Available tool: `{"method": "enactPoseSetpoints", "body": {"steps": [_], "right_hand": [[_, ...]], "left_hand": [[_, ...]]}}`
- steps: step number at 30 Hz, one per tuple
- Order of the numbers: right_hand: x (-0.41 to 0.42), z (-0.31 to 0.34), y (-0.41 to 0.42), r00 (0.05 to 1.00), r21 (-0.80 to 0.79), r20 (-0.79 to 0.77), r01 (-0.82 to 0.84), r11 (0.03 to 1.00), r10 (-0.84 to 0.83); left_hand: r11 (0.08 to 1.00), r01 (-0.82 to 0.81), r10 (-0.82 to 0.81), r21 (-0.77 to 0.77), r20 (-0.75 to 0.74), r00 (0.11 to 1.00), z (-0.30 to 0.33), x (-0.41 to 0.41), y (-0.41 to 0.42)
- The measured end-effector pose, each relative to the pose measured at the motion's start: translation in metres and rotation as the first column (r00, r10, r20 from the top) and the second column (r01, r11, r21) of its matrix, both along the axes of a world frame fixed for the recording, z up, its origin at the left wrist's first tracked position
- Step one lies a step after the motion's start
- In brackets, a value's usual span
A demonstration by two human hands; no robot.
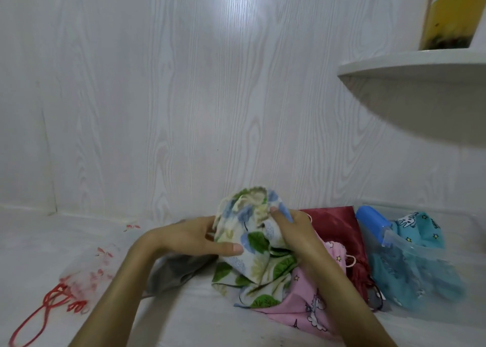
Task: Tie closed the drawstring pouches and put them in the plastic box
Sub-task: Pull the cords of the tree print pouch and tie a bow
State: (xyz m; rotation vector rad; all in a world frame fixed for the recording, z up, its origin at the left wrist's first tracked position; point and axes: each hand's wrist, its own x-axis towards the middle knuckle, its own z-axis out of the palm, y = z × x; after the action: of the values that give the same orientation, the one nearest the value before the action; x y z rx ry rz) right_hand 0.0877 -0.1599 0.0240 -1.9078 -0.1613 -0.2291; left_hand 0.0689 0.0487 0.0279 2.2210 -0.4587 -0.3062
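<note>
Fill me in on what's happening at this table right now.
A person is working on a leaf-print drawstring pouch, holding it up with both hands: the left hand grips its side and the right hand pinches the gathered top. Under it lie a pink unicorn-print pouch, a dark red pouch and a grey pouch. To the right, a clear plastic box with a blue latch already holds a teal pouch. A sheer pouch with red cord lies off to the left.

White leaf-print pouch (252, 241) with green and blue leaves, beside a pink unicorn-print pouch (310, 304) and a plain dark red pouch (339, 223). Teal pouch (418, 228) with stars inside a clear plastic box (402, 244) with blue latch. Sheer pouch (86, 270) with red pattern and red cord; grey pouch (173, 270).
</note>
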Motion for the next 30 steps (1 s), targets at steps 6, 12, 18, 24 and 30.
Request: {"method": "enactPoseSetpoints", "body": {"steps": [6, 12, 18, 24, 30], "right_hand": [[0.001, 0.014, -0.03, 0.976, -0.082, -0.199, -0.109, 0.991, 0.091], [-0.004, 0.026, -0.035, 0.992, -0.176, 0.019, -0.121, 0.977, 0.126], [-0.011, 0.027, -0.023, 0.977, -0.176, 0.05, -0.198, 0.964, 0.209], [-0.006, 0.007, -0.011, 0.958, -0.126, 0.178, -0.204, 0.971, 0.225], [-0.017, 0.01, 0.0, 0.938, -0.258, 0.192, -0.235, 0.937, 0.288]], "left_hand": [[0.868, -0.121, 0.195, -0.481, 0.108, 0.975, 0.008, -0.002, -0.009], [0.897, -0.001, 0.107, -0.442, 0.216, 0.971, 0.001, 0.003, -0.005], [0.92, 0.071, 0.049, -0.385, 0.292, 0.955, 0.0, 0.007, -0.003], [0.97, 0.177, -0.162, -0.167, 0.098, 0.982, 0.004, -0.004, 0.001], [0.908, -0.314, 0.325, -0.277, -0.006, 0.946, 0.018, 0.0, -0.029]]}}
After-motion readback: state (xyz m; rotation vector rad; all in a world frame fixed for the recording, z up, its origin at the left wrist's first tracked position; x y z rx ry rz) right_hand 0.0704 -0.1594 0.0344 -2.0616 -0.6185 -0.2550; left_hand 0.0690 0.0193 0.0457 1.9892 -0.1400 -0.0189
